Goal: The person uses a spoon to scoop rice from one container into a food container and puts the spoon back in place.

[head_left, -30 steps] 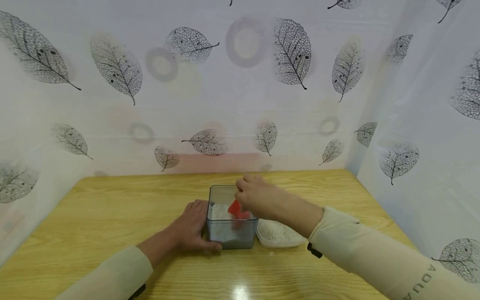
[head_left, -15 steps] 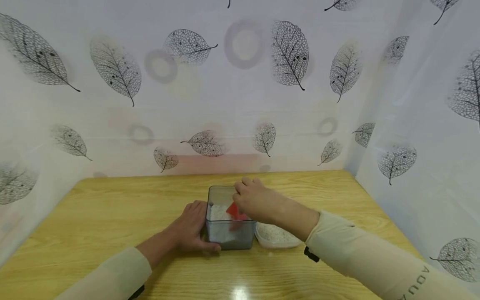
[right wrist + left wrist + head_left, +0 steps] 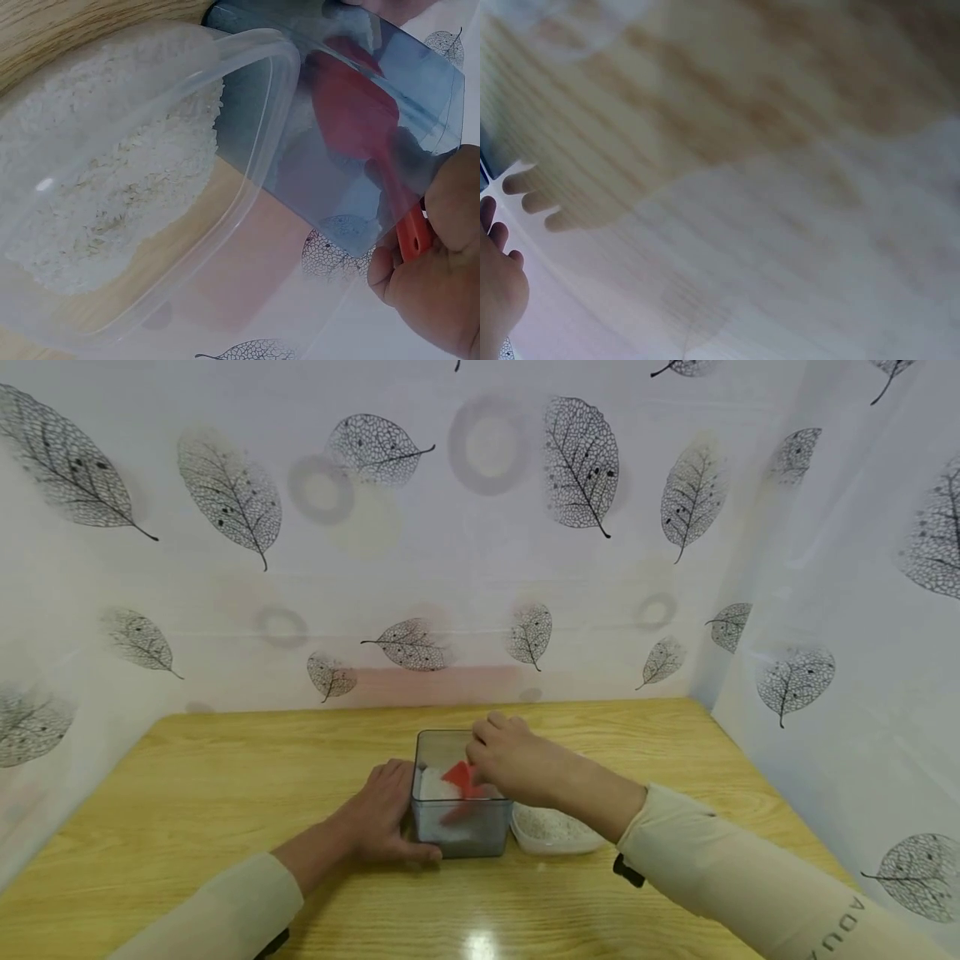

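My right hand (image 3: 513, 764) grips the handle of a red scoop (image 3: 459, 777) from above. In the head view the scoop's head is down inside a translucent grey bin (image 3: 461, 831) that holds white rice (image 3: 433, 783). In the right wrist view, the scoop's red bowl (image 3: 352, 105) shows through the bin's wall, and its handle end comes out between my thumb and fingers. My left hand (image 3: 386, 818) rests against the bin's left side, fingers extended, with the thumb along the lower front. Only part of the left hand (image 3: 499, 277) appears in the left wrist view.
A shallow clear tub (image 3: 555, 847) with rice in it stands just right of the bin, partly under my right forearm. Both containers are on a wood-grain table (image 3: 225, 785). A leaf-patterned curtain (image 3: 480, 552) rises along the back and sides.
The red scoop has swung to the left inside the bin, its bowl turned more toward the rice. My left hand and the bin stay in place.
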A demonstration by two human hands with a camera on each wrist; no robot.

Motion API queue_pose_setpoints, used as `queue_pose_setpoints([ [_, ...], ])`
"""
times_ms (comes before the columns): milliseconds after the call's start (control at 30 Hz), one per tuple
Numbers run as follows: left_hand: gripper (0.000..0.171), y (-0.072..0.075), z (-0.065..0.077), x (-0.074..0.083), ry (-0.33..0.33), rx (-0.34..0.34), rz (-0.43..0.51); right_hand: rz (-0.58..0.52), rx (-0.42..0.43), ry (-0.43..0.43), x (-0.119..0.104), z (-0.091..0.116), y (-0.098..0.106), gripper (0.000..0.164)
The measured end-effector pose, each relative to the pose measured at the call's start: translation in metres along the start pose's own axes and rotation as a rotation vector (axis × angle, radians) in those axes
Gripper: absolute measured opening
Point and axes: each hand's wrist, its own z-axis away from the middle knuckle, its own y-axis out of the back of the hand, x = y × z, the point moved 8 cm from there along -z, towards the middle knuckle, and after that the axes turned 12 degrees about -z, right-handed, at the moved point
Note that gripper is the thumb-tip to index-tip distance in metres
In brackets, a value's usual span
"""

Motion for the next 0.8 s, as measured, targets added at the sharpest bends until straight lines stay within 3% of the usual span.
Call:
queue_pose_setpoints([
  [400, 0.116, -0.002, -0.001, -0.002, 0.012, -0.019, 0.016, -0.288, 0.044, -0.072, 0.010, 0.005, -0.002, 0.024],
  [600, 0.117, -0.002, 0.000, -0.002, 0.010, -0.013, 0.029, -0.321, 0.057, -0.098, 0.013, 0.006, -0.004, 0.024],
  [800, 0.114, 0.000, 0.000, -0.001, -0.005, 0.009, 0.032, -0.277, 0.140, -0.098, 0.013, 0.010, 0.001, 0.023],
])
